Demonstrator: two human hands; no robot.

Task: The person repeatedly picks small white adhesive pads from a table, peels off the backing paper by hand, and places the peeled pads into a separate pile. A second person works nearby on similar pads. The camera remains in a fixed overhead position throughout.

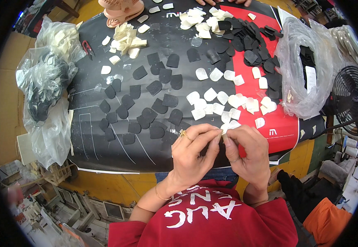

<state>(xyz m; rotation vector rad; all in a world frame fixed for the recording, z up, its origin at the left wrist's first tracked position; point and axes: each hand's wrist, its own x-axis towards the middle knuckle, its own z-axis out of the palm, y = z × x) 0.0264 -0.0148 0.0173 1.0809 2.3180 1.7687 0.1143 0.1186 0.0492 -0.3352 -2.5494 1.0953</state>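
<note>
Fingertips of my left hand (pixel 192 153) and my right hand (pixel 249 151) meet over the table's near edge, pinching a small cream piece (pixel 224 128) between them. Most of that piece is hidden by the fingers. Just beyond lie loose cream tab-shaped pieces (pixel 218 108), rounded at one end. To the left, black pieces of the same shape (pixel 148 115) are spread singly and in small overlaps. Heaps of cream pieces (pixel 125 39) and black pieces (pixel 249 39) sit farther off.
A black and red mat (pixel 84 136) covers the table. Clear plastic bags stand left (pixel 47 86) and right (pixel 294 74), with red-handled snips (pixel 88 48) beside the left ones. A fan (pixel 350 99) stands at right. Another person's hands (pixel 243 2) rest at the far edge.
</note>
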